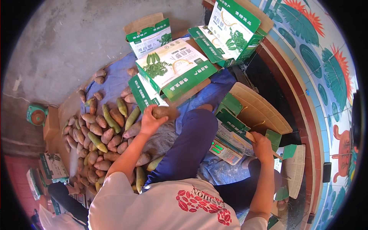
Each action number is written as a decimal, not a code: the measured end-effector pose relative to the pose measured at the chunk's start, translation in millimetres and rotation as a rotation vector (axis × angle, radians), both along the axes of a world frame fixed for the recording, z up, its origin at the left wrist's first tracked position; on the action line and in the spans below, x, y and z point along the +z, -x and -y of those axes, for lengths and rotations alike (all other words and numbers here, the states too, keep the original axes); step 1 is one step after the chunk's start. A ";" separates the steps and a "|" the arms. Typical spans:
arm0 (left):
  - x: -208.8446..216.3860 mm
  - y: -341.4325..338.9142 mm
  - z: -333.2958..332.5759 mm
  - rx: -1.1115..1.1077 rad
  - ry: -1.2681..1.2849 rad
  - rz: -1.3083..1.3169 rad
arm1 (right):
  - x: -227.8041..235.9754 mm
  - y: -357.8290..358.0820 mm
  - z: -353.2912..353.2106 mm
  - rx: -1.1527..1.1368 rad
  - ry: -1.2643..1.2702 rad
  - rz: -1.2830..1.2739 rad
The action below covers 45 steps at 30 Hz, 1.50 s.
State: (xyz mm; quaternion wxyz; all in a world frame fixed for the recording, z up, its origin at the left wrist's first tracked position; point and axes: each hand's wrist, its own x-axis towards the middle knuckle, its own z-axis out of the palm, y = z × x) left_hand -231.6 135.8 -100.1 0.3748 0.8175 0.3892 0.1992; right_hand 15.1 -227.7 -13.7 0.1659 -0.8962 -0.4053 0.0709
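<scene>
My left hand (150, 122) is closed around a brown sweet potato (166, 112), in front of the stacked cartons. Blur softens the sweet potato's outline. My right hand (263, 147) grips the edge of an open green and white carton (234, 131), fingers bent over its cardboard. Brown flaps stand up at the carton's far side, and its inside is mostly hidden. Close beside the carton is a weighing scale (225, 152) with a lit green display. To my left lies a big heap of sweet potatoes (102, 165) mixed with long green radishes (110, 118).
A closed green and white carton (174, 65) lies ahead, with more cartons (234, 32) behind it. A blue tarp (109, 82) covers part of the floor. Another person's dark-clothed limb (69, 201) shows at lower left. A green round device (37, 114) stands by the wall.
</scene>
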 end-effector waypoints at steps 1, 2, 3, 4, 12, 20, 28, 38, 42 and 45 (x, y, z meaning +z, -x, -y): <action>14.5 -8.4 -0.2 0.018 -0.056 0.125 | 1.1 0.5 -1.9 0.022 0.019 0.006; 29.4 -18.3 0.4 0.014 -0.066 0.127 | 2.0 0.8 -2.3 0.044 0.039 0.012; 44.7 -28.2 1.4 0.014 0.017 0.244 | 1.9 0.9 -2.2 0.042 0.029 0.014; 58.8 -40.3 4.5 0.007 0.105 0.361 | 0.3 0.8 -0.5 0.052 0.017 0.027; 123.3 -143.9 60.7 -0.421 0.272 0.473 | -1.7 0.9 2.2 0.065 0.035 0.040; 109.1 -210.7 129.6 -0.779 -0.088 0.156 | -4.8 0.7 2.0 0.078 0.039 0.065; 79.1 -232.5 152.8 -0.844 -0.172 -0.199 | -5.3 0.0 1.8 0.072 0.051 0.095; 89.6 -172.3 75.8 -0.607 -0.316 0.501 | -14.3 -8.6 3.6 0.045 0.068 0.144; 38.0 -99.6 26.0 -0.354 -0.231 0.214 | -6.2 -5.6 1.5 0.071 0.108 0.104; -43.8 -31.5 2.8 -0.364 -0.208 -0.140 | -6.2 -4.9 -1.6 0.055 0.120 0.111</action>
